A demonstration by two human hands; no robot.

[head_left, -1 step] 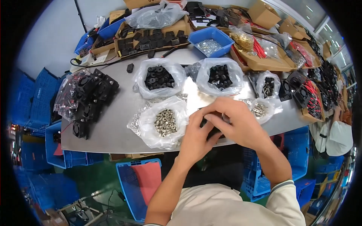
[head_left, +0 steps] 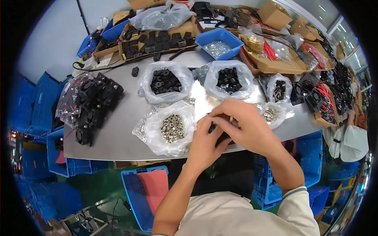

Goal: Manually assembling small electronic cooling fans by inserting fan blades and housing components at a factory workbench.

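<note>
At the front edge of the metal table, my left hand (head_left: pixel 205 138) is closed round a black part (head_left: pixel 213 128), mostly hidden by the fingers. Over the same part bends my right hand (head_left: pixel 246 128), its thumb and fingers drawn together. A small pale bit shows among the right fingers, too small to name. Left of my hands stands an open bag of small silver metal pieces (head_left: pixel 172 129). Beyond them are a bag of black ring-shaped parts (head_left: pixel 166 81) and a bag of small black parts (head_left: pixel 229 80). A smaller bag of metal pieces (head_left: pixel 271 114) lies just right of my right hand.
Black cooling fans (head_left: pixel 100 96) are heaped at the table's left. A blue bin of metal hardware (head_left: pixel 218 44) and a cardboard tray of black blocks (head_left: pixel 157 41) line the back. More fans (head_left: pixel 311 92) lie at right. Below are blue crates (head_left: pixel 125 185). Another person (head_left: pixel 355 135) is far right.
My right fingers have shifted very slightly over the black part, and the pale bit among them shows more. Otherwise the scene is the same.
</note>
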